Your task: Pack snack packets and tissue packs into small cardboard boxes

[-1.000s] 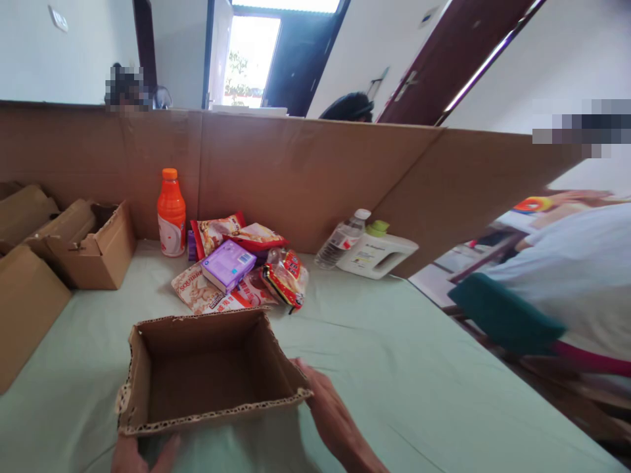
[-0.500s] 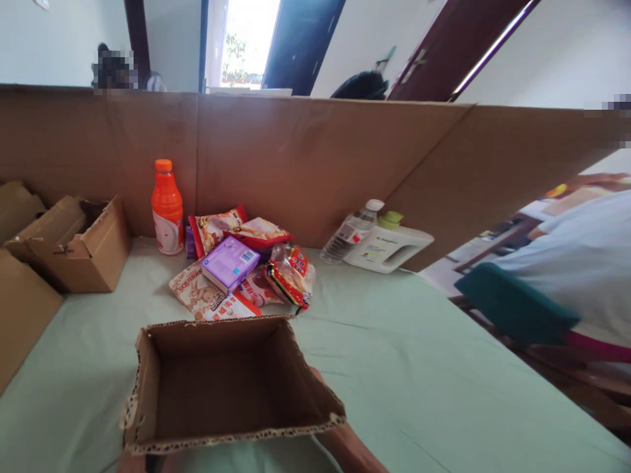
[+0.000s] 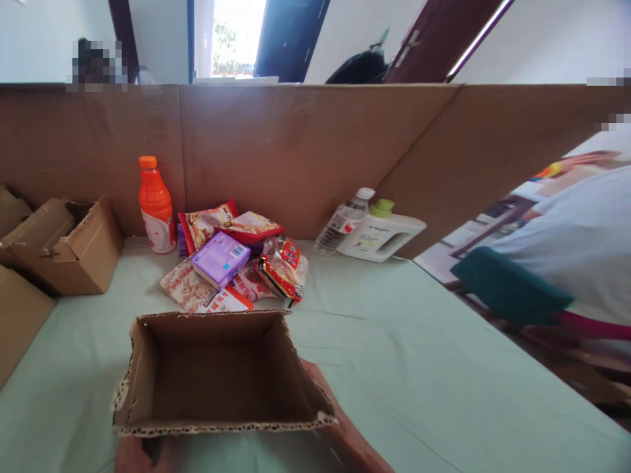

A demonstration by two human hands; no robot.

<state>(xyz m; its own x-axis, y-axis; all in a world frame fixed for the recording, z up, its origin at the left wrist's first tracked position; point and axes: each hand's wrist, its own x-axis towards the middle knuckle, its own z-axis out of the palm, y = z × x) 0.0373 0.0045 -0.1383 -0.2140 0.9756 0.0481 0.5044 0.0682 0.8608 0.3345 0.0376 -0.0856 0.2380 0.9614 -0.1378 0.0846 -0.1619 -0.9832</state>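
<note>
An open-topped cardboard box (image 3: 221, 426) with ragged cut edges is near the front of the table, nothing inside it. My right hand (image 3: 340, 420) grips its right side, fingers partly behind the wall. At the near left corner, my left hand (image 3: 144, 454) holds it from below, most of its fingers hidden by the box. Just beyond the box lies a heap of packets: a purple box (image 3: 221, 258), a squirrel-printed snack bag (image 3: 185, 286), red-and-white snack bags (image 3: 254, 225) and a clear-and-red food packet (image 3: 286, 269).
An orange bottle (image 3: 156, 209) stands left of the heap. A clear water bottle (image 3: 342, 223) leans beside a white jug (image 3: 382, 233) with a green cap. Other cardboard boxes (image 3: 91, 253) sit at left. A cardboard partition (image 3: 296, 151) runs behind; a person (image 3: 582, 243) is at right.
My view has shifted slightly, so the background things appear a little further left and higher. The box stays between my hands; the packets and bottles keep their places.
</note>
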